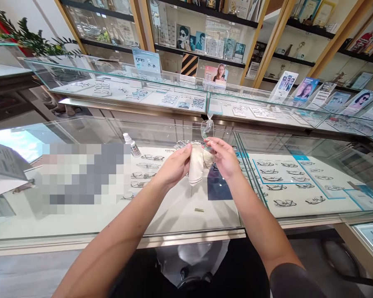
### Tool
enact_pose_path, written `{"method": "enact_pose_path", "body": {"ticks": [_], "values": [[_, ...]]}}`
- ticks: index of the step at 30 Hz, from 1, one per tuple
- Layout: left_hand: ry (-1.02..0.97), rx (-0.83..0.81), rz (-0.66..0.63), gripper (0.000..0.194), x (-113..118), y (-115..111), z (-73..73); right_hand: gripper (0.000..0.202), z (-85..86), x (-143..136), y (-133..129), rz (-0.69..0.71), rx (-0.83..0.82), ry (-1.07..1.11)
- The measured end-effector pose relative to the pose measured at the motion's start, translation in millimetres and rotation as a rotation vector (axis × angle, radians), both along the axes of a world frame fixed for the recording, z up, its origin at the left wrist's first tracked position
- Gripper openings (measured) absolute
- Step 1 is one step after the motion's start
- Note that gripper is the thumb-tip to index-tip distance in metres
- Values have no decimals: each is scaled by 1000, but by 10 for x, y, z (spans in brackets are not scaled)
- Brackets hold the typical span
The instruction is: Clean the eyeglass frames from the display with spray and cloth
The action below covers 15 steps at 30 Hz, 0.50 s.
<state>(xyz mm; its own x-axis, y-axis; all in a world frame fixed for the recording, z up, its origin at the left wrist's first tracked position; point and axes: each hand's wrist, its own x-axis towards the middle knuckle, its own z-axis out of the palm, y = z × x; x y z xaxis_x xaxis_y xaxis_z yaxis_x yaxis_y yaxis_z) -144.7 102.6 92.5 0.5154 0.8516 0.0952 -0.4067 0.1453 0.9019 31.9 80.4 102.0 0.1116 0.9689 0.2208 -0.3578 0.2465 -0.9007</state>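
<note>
Over the glass counter, my left hand (178, 164) is closed on a cream cleaning cloth (196, 164), its thumb on top and the zigzag-cut end hanging down. My right hand (226, 156) pinches a pair of thin-rimmed eyeglasses (208, 129) between thumb and fingers. One lens stands up above the hands. The other end of the glasses is beside the cloth, partly covered by it and by my fingers. Under my right hand lies a dark blue cloth or sheet (219, 188). A white spray bottle (131, 145) stands to the left of my left hand.
Rows of eyeglass frames (273, 179) lie under the counter glass (186, 223). Nearer me is a small gold-coloured strip (199, 210). Another display case (161, 93) with upright cards runs behind. A blurred patch covers the left counter; a leaflet stand (6, 165) is at far left.
</note>
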Motion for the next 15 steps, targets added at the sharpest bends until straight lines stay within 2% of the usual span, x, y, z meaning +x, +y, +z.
{"method": "enact_pose_path", "body": {"ticks": [9,15], "values": [[-17,-8,70,54,-41,45,21,37,-10,-31,13,5,-59,23],[-30,-25,82,50,-63,19,68,30,-10,-31,16,28,-21,37]]}}
